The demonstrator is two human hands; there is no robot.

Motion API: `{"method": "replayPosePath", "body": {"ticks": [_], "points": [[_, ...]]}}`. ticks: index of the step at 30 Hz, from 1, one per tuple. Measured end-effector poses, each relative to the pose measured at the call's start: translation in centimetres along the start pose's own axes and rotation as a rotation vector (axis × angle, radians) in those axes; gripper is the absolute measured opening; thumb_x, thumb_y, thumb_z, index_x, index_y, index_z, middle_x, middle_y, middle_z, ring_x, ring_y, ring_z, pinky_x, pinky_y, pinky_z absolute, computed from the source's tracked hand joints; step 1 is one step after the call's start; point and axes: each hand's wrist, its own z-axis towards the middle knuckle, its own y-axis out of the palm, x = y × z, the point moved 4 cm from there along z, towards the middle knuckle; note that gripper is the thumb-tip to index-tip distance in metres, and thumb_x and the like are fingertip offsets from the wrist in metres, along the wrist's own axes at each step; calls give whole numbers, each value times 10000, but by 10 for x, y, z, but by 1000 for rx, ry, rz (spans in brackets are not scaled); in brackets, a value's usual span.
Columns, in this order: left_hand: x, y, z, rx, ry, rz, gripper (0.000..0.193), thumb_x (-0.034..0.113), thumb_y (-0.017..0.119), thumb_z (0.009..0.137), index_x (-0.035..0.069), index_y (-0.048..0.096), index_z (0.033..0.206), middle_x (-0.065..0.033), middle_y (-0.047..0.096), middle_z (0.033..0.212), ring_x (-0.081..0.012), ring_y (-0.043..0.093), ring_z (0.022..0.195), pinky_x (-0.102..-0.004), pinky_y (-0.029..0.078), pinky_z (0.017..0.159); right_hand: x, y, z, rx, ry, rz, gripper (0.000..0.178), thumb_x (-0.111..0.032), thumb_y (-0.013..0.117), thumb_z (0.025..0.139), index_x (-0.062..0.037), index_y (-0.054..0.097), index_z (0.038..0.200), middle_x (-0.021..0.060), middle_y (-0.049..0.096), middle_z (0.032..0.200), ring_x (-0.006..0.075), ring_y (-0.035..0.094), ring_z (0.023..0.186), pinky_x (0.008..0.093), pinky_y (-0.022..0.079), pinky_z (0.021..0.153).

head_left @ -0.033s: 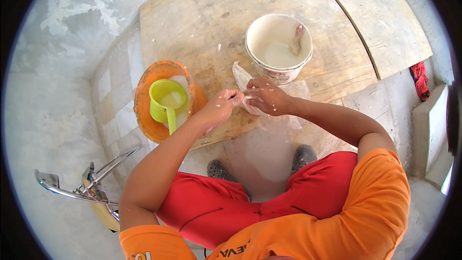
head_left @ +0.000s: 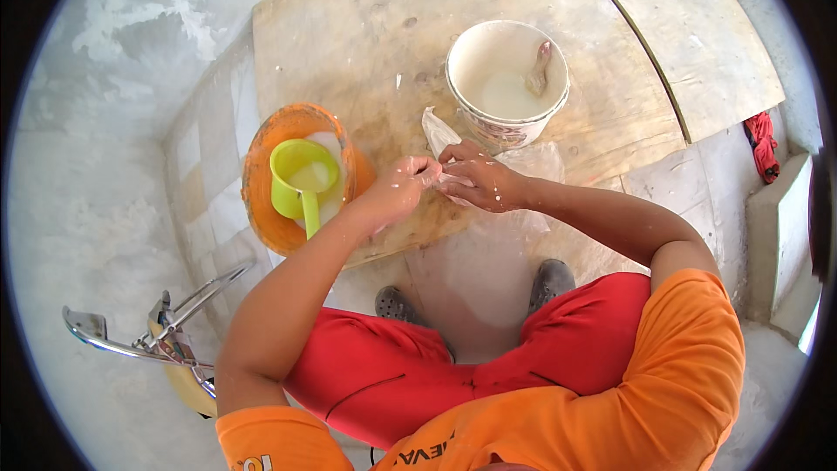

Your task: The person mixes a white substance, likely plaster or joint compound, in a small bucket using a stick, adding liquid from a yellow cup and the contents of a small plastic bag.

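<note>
Both hands meet over the front part of the plywood, pinching a thin, whitish clear plastic bag (head_left: 440, 131). My left hand (head_left: 401, 190) has its thumb and fingertips pressed together on a bit of the plastic. Close beside it, my right hand (head_left: 484, 179) has its fingers curled on the gathered film. White smears dot both hands. One end of the bag sticks up beyond the fingers, and looser film spreads on the right, partly hidden by my right hand. A white bucket (head_left: 507, 127) stands just beyond my hands, with milky liquid and a light object with a pinkish end inside.
An orange bucket (head_left: 259, 196) stands left of my left hand, with a lime-green dipper (head_left: 281, 196) in its whitish liquid. Plywood sheets (head_left: 349, 44) cover the floor ahead. A chrome-framed object (head_left: 174, 331) lies at left. Red cloth (head_left: 761, 146) sits at far right.
Both hands have shifted very slightly leftward with the plastic. The bag's upright end looks narrower. The buckets and dipper stay in place.
</note>
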Motion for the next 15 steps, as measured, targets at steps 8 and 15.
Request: {"method": "replayPosePath", "body": {"ticks": [8,15], "points": [[-10,-13,14,86,-30,51,271,315,550,1103,67,639,1038,41,527,876,-87,440,821,-280,401,770,-5,0,6,-175,167,204,365,-271,540,1075,-31,690,844,171,677,931,376,627,994,484,469,930],[0,-10,16,-5,36,187,230,284,639,1060,70,689,992,3,670,975,-92,533,903,-275,436,825,-1,2,6,-169,198,244,395,-267,549,1065,-17,668,783,184,653,850,384,640,886,488,484,841]]}}
